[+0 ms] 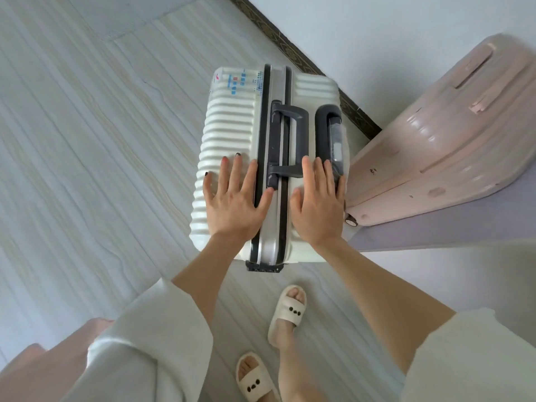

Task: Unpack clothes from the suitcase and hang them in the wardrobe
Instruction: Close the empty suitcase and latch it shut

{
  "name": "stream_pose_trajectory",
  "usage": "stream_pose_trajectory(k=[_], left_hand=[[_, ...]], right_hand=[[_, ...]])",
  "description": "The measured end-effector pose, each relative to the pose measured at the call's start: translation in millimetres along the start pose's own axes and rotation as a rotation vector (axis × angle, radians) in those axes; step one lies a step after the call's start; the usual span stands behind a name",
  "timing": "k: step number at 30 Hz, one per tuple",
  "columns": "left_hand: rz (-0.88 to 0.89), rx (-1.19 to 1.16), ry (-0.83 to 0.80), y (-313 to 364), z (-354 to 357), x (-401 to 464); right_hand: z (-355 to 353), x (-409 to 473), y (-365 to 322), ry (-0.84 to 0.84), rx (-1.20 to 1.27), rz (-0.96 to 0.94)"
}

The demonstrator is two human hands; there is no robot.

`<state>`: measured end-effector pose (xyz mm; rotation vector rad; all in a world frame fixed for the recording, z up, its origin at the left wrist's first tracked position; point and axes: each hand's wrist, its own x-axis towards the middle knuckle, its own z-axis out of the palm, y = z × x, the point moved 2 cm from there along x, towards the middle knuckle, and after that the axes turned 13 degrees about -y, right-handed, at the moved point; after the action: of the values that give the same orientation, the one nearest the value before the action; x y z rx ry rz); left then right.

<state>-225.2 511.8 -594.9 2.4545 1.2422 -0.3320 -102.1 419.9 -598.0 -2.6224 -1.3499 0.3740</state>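
Presently, nearest me: two cream slippers, one (pixel 253 380) close below and one (pixel 288 311) just short of the white ribbed suitcase (pixel 229 134), my landmark for the rest.

Hands, two. My left hand (pixel 232 201) lies flat with fingers spread on the ribbed shell, left of the dark closing seam. My right hand (pixel 317 204) lies flat with fingers straight on the shell right of the seam, fingertips at the grey carry handle (pixel 290 140). Neither grips anything.

Suitcases, two: the white one, upright on the pale floor (pixel 87 140) and closed; a pink suitcase (pixel 441 146), beyond and right of it, leaning at the wall (pixel 377 39).

Clothes, none visible; wardrobe, not visible.

Progress, as I judge it: nothing unpacked. Still to do: lay the case down, open it, lift garments out, hang each.
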Motion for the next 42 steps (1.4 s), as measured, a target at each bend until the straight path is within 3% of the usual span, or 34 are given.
stream_pose_trajectory(k=[20,29,42], left_hand=[[0.154,0.114,-0.029,53,-95,261],[0.34,0.214,-0.069,99,-119,346],[0.544,0.3,-0.128,223,-119,412]], right_hand=[[-43,244,34,0.088,0.062,0.216],[-58,302,66,0.156,0.079,0.406],[-91,334,165,0.238,0.09,0.612]])
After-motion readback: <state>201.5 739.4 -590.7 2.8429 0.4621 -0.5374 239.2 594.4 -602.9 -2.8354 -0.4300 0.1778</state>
